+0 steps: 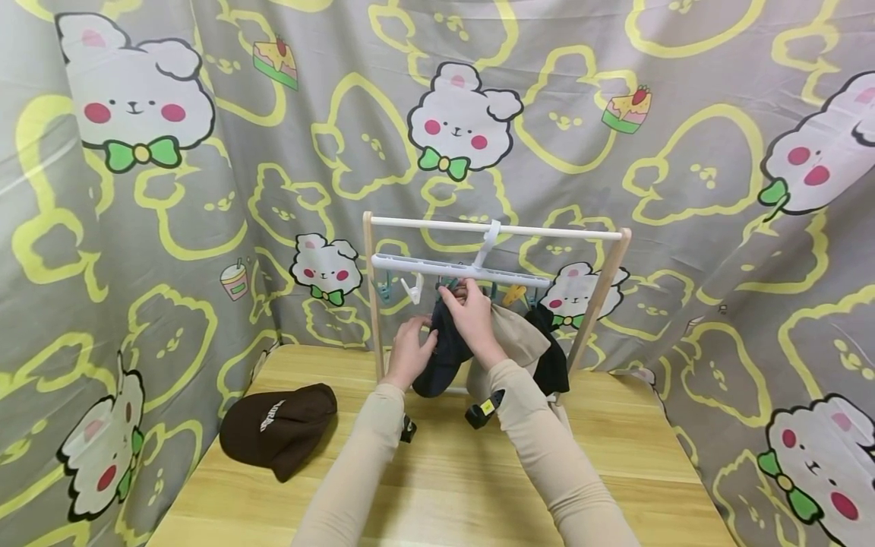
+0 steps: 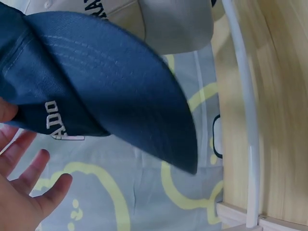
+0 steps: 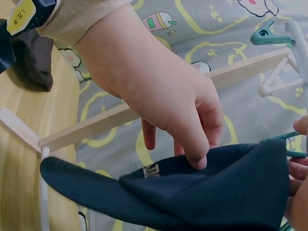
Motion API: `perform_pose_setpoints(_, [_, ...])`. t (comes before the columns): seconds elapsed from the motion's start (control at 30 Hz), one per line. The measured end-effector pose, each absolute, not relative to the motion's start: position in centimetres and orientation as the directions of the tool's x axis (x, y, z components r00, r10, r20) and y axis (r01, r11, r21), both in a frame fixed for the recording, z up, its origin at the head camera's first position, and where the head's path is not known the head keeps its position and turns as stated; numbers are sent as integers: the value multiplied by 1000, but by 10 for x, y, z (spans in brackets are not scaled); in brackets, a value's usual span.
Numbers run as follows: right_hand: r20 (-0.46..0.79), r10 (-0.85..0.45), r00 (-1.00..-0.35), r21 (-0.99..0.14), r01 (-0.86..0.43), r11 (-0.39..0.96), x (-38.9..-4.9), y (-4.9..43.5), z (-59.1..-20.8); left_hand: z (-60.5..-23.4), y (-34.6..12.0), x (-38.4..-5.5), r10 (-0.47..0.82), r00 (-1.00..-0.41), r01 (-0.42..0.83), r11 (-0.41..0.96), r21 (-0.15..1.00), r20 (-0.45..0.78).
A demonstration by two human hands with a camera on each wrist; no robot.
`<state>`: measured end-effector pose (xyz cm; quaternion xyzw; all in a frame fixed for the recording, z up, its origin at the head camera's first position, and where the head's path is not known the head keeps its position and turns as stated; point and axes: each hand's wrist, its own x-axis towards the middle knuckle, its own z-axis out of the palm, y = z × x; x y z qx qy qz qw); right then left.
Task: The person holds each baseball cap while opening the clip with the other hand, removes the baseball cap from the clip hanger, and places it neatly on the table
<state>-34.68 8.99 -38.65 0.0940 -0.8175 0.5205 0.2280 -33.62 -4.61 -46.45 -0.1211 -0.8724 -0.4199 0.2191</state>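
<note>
A navy baseball cap [image 1: 437,365] hangs at the white clip hanger [image 1: 458,268], its brim pointing down. My right hand [image 1: 472,315] pinches a teal clothes peg [image 3: 281,138] at the cap's upper edge; only its fingertips [image 3: 299,169] show in the right wrist view. My left hand [image 1: 410,353] is beside the cap, its thumb [image 3: 198,161] touching the crown while the other fingers [image 2: 53,192] stay loosely spread. Directly right of the navy cap hangs a beige cap [image 1: 516,334], with a black cap [image 1: 552,361] beyond it.
A brown cap [image 1: 280,425] lies on the wooden table [image 1: 437,494] at the left. The hanger hooks over the white rod of a wooden-sided rack [image 1: 603,296]. White [image 1: 412,289] and yellow [image 1: 514,295] pegs hang from it. Patterned curtain [image 1: 328,152] surrounds the table.
</note>
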Motion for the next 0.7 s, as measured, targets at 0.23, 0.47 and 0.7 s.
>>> perform_pose_setpoints(0.23, [478,85,-874,-808,-399,432,-347,90,-387,-471,-49,-333,-41,-835,425,586,690,549])
perform_pose_setpoints(0.47, [460,80,-884,-812,-383,441,-344,89,-385,-478,-50,-331,-102,-755,484,579,656,647])
perform_pose_setpoints(0.7, [450,82,-889,-809,-367,458,-346,86,-385,-480,-50,-329,-139,-708,501,591,632,692])
